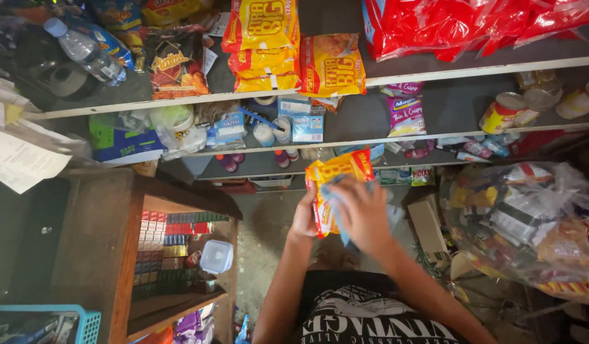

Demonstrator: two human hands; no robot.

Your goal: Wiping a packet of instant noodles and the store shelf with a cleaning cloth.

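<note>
My left hand [304,216] grips the side of a yellow and orange snack bag [337,172], held upright in front of the shelves. My right hand [363,213] lies over the front of the same bag and presses a light blue cloth [336,194] against it. Part of the bag is hidden behind my right hand. More bags of the same kind [262,38] are stacked on the top shelf above.
Grey shelves [396,67] hold red packs [447,25], cans [501,111], small boxes and a water bottle [84,51]. A wooden counter [97,236] with stacked small packs stands at left. A large clear bag of goods [530,223] sits at right, a blue basket [84,322] at bottom left.
</note>
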